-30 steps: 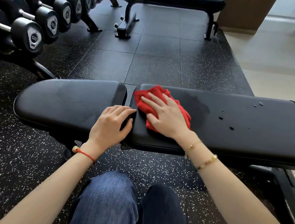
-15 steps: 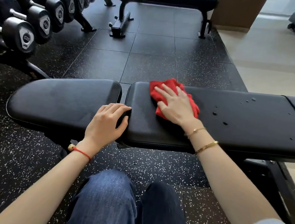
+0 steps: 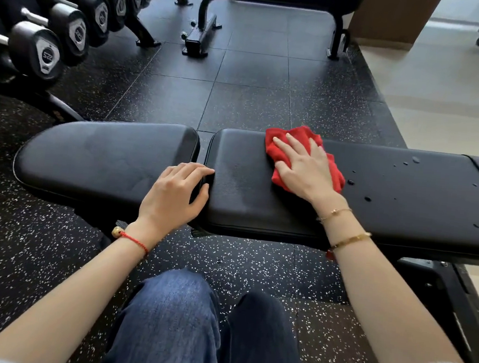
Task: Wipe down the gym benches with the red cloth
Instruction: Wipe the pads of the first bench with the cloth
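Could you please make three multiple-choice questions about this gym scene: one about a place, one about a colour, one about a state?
1. Where does the red cloth lie?
A. on the long pad of the near bench
B. on the floor
C. on the dumbbell rack

2. What colour is the cord on the left wrist?
A. blue
B. red
C. green

3. How is the long pad to the right of the cloth?
A. dry and bare
B. covered by a towel
C. dotted with water droplets

Answers: 1 A, the right hand presses the cloth flat on that pad. 2 B, a red cord circles the wrist below the left hand. 3 C, several drops sit on the black surface.
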### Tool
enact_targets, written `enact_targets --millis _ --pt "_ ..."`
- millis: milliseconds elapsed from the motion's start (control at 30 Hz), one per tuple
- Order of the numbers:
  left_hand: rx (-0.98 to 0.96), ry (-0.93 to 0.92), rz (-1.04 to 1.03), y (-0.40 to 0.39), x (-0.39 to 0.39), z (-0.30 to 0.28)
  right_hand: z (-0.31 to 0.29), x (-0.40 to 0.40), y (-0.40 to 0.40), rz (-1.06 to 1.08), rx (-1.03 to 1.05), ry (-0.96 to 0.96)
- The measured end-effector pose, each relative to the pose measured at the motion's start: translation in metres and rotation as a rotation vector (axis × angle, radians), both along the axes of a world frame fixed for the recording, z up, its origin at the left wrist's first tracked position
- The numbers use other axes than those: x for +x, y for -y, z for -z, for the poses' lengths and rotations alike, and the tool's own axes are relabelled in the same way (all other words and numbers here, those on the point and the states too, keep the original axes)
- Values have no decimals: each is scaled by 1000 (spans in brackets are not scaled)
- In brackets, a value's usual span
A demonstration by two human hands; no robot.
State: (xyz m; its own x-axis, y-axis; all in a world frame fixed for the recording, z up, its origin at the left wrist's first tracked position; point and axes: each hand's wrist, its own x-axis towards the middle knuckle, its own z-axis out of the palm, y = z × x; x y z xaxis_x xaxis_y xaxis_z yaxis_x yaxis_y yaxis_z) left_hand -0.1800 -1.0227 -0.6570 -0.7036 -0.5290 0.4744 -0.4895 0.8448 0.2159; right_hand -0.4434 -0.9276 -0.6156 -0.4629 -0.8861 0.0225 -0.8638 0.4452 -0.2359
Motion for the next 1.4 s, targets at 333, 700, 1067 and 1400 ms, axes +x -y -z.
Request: enact_targets --millis 333,700,1067,1400 --pt "21 -93 -10 -11 -1 -11 4 49 -66 -279 -99 -7" --pt "97 -123 36 -55 -55 -17 0 9 -31 -37 -38 -15" --pt "7 -97 19 -61 -66 -1 3 -40 -103 18 -64 -24" --pt "6 -83 -2 -65 -68 -5 7 11 -86 -174 -74 1"
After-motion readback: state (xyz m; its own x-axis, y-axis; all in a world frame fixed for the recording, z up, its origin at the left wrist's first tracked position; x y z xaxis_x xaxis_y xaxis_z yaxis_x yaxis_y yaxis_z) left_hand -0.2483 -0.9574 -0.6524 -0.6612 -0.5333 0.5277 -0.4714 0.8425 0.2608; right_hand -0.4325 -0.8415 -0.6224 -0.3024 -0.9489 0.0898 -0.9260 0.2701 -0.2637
